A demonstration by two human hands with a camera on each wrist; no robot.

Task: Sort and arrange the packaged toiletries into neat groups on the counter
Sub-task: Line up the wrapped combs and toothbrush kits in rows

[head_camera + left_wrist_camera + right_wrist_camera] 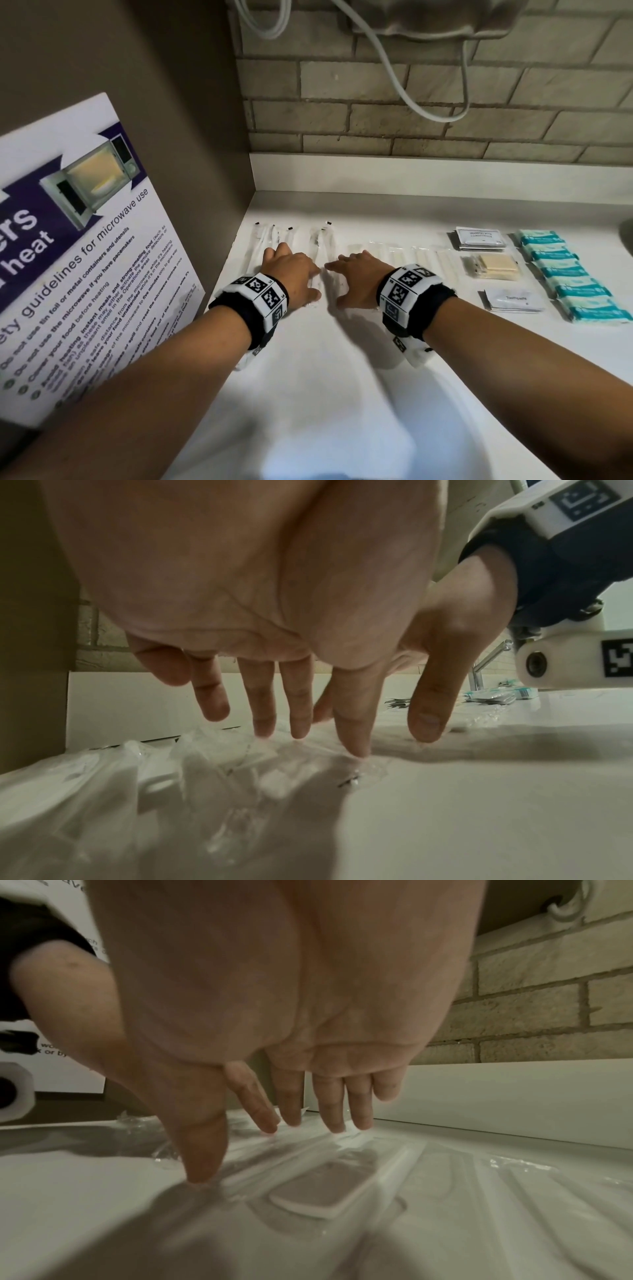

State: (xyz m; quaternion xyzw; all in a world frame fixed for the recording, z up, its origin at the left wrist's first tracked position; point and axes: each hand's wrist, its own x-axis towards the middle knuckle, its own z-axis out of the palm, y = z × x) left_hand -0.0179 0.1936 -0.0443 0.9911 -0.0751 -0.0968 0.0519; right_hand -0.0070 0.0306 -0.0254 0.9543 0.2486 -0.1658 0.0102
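On the white counter (342,342) my left hand (294,274) lies flat, fingers straight, on clear-wrapped long items with black ends (274,236). From the left wrist, the fingertips (298,731) touch the crinkled clear wrappers (205,764). My right hand (346,277) lies flat beside it. Its fingers (332,1121) and thumb press on a row of clear-wrapped white items (394,253), one of which shows under the palm (325,1196). To the right lie shampoo sachets (481,238), tan packets (493,267), toothpaste sachets (513,299) and a row of teal soap packets (568,274).
A microwave safety poster (85,257) leans on the brown side wall at the left. A brick wall (411,137) with a hanging white cable (411,99) backs the counter. A tap (479,674) stands far right. The counter dips to a basin (308,445) near me.
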